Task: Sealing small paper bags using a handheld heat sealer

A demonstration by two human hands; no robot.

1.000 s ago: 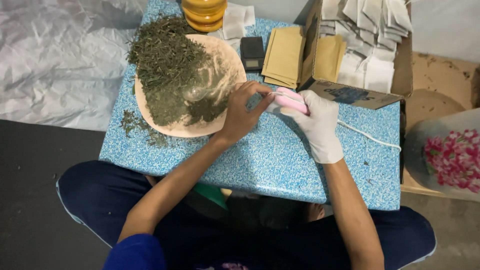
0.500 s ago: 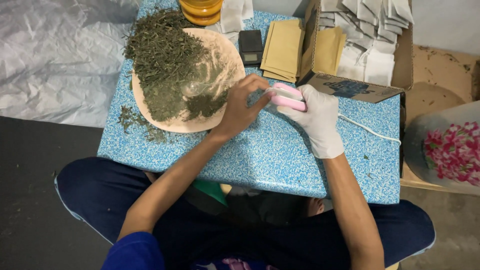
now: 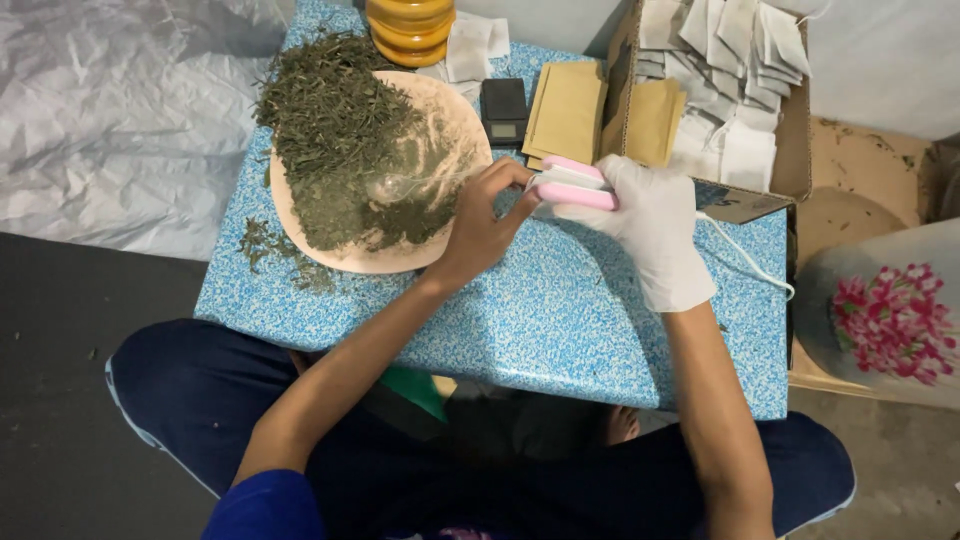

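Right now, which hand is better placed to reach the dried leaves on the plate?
Probably left: the left hand is at the plate beside the dried leaves; the gloved right hand grips the pink sealer.

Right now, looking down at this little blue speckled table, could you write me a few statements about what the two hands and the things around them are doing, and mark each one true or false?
1. The right hand wears a white glove. True.
2. The left hand wears a glove too. False: it is bare.
3. The gloved hand grips a pink and white handheld clamp-like tool. True.
4. The round tan tray holds red flowers. False: it holds dried green herbs.
5. The cardboard box holds small white paper bags. True.
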